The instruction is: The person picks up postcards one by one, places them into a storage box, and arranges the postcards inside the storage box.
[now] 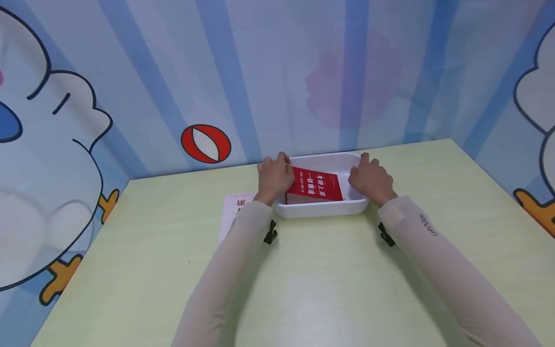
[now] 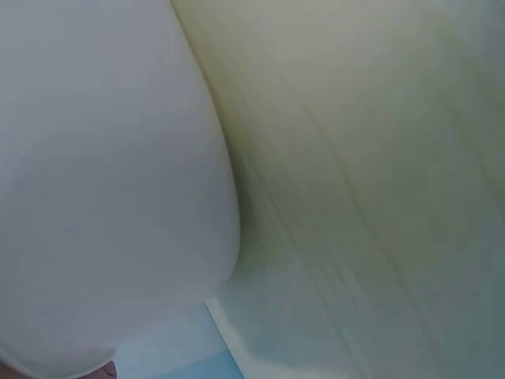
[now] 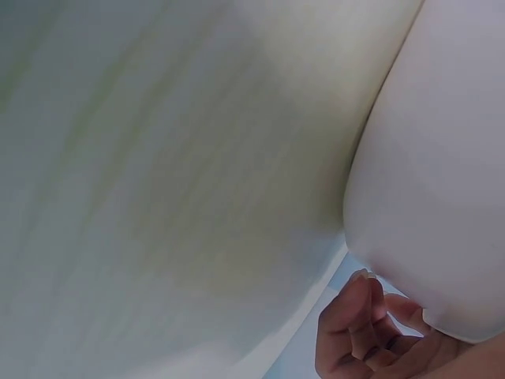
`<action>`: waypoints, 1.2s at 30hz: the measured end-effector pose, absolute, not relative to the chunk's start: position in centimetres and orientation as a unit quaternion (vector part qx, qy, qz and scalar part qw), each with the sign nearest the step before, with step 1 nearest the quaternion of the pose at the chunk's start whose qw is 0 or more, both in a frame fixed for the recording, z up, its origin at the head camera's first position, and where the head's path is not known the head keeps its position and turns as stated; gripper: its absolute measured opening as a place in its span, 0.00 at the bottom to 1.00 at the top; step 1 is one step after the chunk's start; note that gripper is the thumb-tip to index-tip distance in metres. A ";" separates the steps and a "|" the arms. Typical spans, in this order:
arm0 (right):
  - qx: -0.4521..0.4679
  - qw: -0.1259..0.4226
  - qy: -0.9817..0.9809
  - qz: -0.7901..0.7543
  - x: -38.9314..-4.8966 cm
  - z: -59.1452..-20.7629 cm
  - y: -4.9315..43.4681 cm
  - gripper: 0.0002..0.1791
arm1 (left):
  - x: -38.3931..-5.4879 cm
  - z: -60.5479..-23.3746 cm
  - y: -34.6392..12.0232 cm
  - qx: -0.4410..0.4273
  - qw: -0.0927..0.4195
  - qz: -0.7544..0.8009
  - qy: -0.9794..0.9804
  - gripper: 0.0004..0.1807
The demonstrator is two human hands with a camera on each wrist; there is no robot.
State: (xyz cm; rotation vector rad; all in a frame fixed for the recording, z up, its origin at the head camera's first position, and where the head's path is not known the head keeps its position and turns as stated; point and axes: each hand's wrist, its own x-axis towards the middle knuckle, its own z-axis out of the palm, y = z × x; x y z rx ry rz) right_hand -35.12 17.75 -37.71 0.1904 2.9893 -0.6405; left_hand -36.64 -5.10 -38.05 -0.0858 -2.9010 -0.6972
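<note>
A white plastic basin (image 1: 323, 210) stands at the far side of the table, with a thick red box-like book (image 1: 316, 185) tilted inside it. My left hand (image 1: 274, 177) grips the basin's left end, partly covering the book's near corner. At the opposite end my right hand (image 1: 373, 180) holds the rim. The left wrist view is filled on one side by the basin's wall (image 2: 118, 181), with only a sliver of the hand showing below it. In the right wrist view, curled fingers (image 3: 347, 324) sit at the rim.
A pale printed card or booklet (image 1: 230, 209) lies on the light table (image 1: 312, 279) to the basin's left, partly behind my left forearm. Close behind the basin rises a blue striped backdrop (image 1: 286, 72) with cartoon drawings. Small black devices (image 1: 270, 232) hang beneath both wrists.
</note>
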 end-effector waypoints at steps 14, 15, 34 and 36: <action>0.062 0.043 0.975 -0.207 -35.0 -37.8 17.8 0.35 | -36.7 -38.2 -4.5 -0.012 0.064 -0.138 -0.988 0.26; 0.060 0.043 0.976 -0.207 -35.0 -37.8 17.9 0.35 | -36.7 -38.2 -4.4 -0.012 0.065 -0.132 -0.989 0.26; 0.051 0.034 0.977 -0.205 -35.0 -37.7 18.3 0.36 | -36.5 -37.9 -4.2 -0.028 0.054 -0.116 -0.991 0.30; 0.051 0.034 0.976 -0.207 -35.0 -37.7 18.3 0.36 | -36.4 -37.8 -4.2 -0.030 0.051 -0.109 -0.992 0.33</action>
